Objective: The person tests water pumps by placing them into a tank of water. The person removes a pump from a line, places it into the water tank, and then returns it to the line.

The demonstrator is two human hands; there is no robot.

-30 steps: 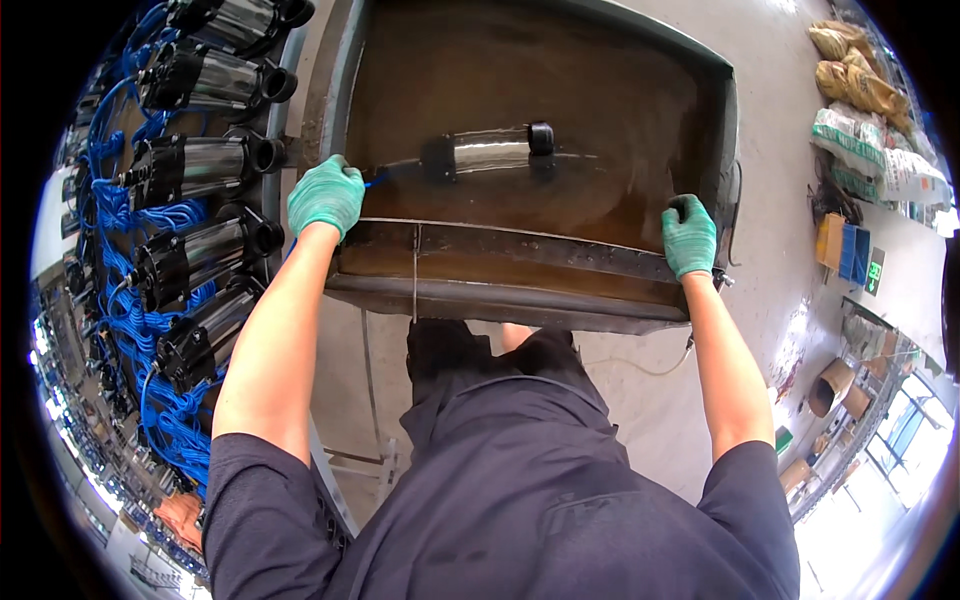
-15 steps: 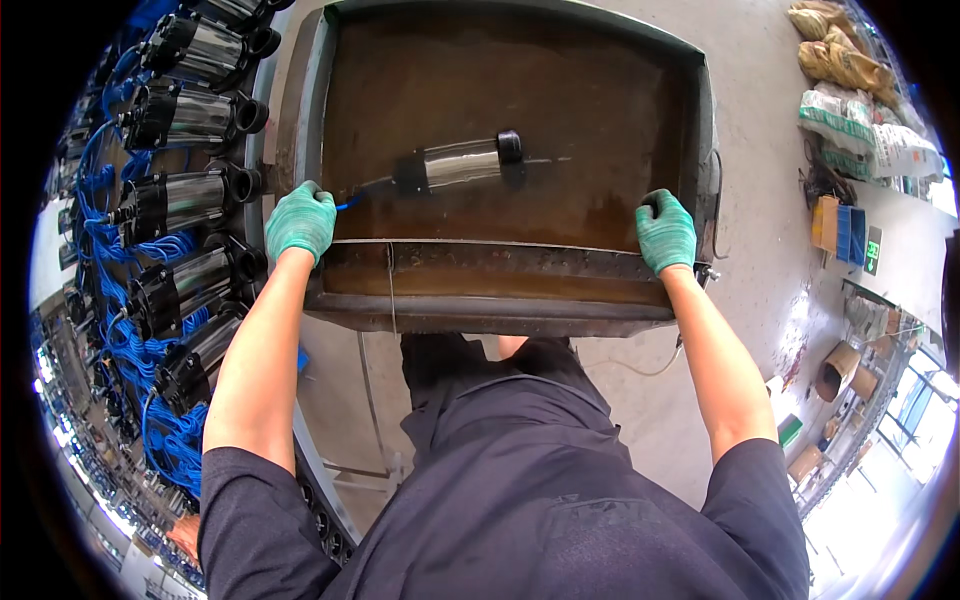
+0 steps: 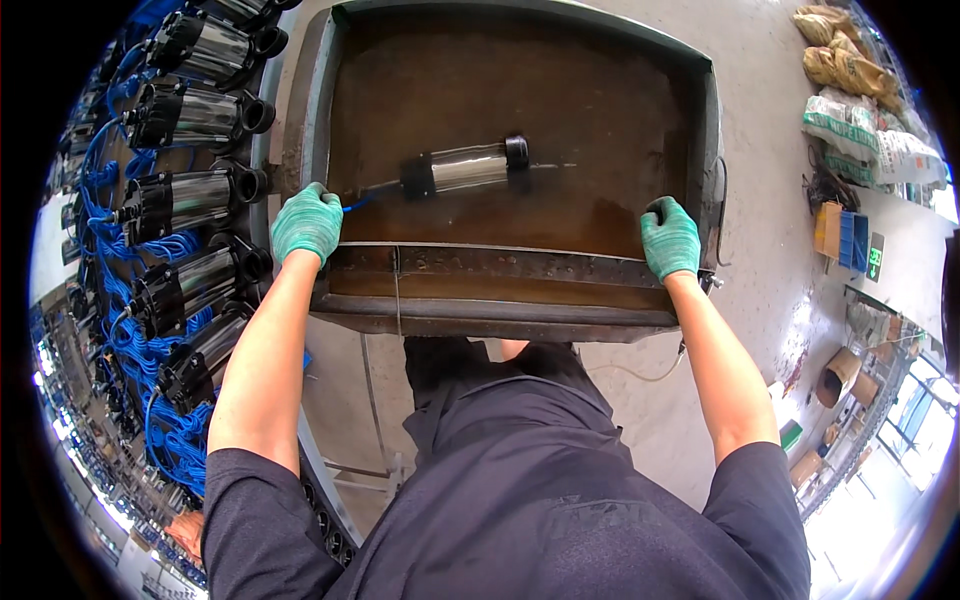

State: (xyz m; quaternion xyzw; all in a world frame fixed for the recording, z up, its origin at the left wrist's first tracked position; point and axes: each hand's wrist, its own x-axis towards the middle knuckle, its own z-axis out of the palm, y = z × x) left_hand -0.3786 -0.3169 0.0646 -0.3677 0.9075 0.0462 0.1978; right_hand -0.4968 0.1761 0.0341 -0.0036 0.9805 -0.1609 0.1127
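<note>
A metal tank (image 3: 318,110) of brownish water stands in front of me. In it lies a submersible pump (image 3: 468,168) with a shiny steel barrel and black ends, tilted slightly up to the right. From its left end a blue cable (image 3: 354,207) runs to my left hand (image 3: 307,224), which is gloved in green and closed round the cable at the tank's left rim. My right hand (image 3: 670,240), in a matching glove, has its fingers curled over the right rim. The undersides of both hands' grips are hidden.
Along the left, several similar pumps (image 3: 185,198) lie in a row with coiled blue cables (image 3: 135,345). A strip (image 3: 530,263) crosses the tank's near part. Sacks (image 3: 840,130), a blue bin (image 3: 853,238) and cardboard boxes (image 3: 838,375) stand at the right.
The whole view has shifted slightly, with the tank and pump a little lower and to the right. Both hands keep their places at the rims.
</note>
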